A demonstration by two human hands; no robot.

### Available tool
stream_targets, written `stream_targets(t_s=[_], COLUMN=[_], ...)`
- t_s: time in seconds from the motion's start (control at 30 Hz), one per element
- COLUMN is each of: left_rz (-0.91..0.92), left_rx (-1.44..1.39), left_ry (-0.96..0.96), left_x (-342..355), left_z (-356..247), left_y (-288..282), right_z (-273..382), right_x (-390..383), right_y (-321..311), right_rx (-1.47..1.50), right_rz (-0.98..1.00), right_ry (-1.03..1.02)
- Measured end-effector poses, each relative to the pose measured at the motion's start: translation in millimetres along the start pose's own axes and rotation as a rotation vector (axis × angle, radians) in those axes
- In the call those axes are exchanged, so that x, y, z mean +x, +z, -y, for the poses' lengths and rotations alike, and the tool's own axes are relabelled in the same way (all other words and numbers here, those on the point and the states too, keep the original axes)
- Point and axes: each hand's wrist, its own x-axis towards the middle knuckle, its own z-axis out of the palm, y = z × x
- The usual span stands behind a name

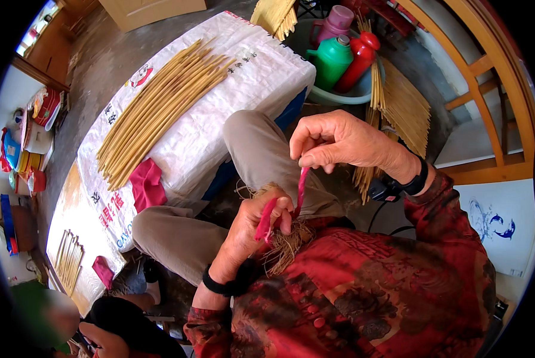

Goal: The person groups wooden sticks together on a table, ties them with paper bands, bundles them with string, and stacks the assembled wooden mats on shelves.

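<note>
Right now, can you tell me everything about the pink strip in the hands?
The pink strip is narrow and looks like cloth. The right hand pinches its upper part between thumb and fingers. From there it runs down, nearly straight and slightly slanted, to the left hand. Pink cloth also shows at that hand's fingers; I can't tell if it's one piece.

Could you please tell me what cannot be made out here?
All in the head view:
Narrow crimson cloth strip: upper end hidden by the right hand; part of its run hidden by the left hand.
Shaggy brown fibre bundle: partly covered by the left hand.
Round pale green plastic basin: bottom hidden by the rounded green flask and red flask.
Flat tan panel: cut off by the top edge.
Dark-clothed person, lower left: head blurred.
</note>
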Motion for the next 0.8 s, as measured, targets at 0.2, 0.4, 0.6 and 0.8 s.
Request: stream_targets(t_s=[0.2,0.4,0.6,0.8], left_rz=[-0.238,-0.244,-0.160,-0.080], left_rx=[0.156,0.177,0.248,0.203], left_ry=[-0.041,-0.092,-0.059,-0.099], left_x=[-6.3,7.6,22.6,26.0], left_z=[-20.8,6.0,2.1,8.1], left_y=[4.8,0.6,8.5,3.1], right_z=[-5.8,-29.1,-53.0,-56.1], right_x=[11.8,9.3,7.5,12.7], right_y=[19.1,37.4,41.2,35.2], right_rx=[0.192,-0.261,-0.362,-0.488], right_rz=[0.128,0.056,-0.088,-0.191], right_ry=[-0.095,-0.131,-0.287,-0.395])
